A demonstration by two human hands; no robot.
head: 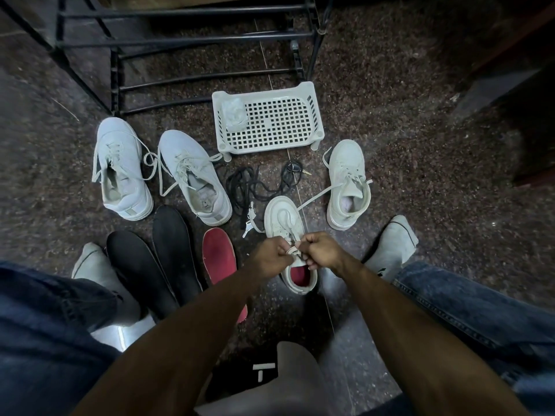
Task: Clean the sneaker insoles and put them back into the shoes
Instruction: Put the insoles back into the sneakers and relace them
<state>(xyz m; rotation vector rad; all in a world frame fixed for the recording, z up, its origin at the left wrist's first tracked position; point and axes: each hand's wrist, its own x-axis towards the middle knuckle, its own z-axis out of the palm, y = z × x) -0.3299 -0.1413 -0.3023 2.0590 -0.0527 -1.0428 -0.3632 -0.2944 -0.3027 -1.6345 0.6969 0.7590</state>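
Note:
A small white sneaker [283, 219] stands on the floor in front of me with a red insole [301, 274] inside it. My left hand [270, 255] and my right hand [319, 250] both pinch its white laces over the tongue, fingers curled. Its partner sneaker [348, 181] stands to the right, laces loose. A loose red insole [219, 256] lies on the floor left of my left wrist. Two black insoles [135, 265] [174, 247] lie further left. A larger white pair [121, 166] [195, 175] stands behind them.
A white perforated plastic rack [279, 121] with a folded cloth [234, 114] on it sits behind the shoes. Black laces [249, 184] and keys [295, 168] lie between the pairs. A black metal shoe rack [180, 46] stands at the back. My socked feet [390, 244] flank the work area.

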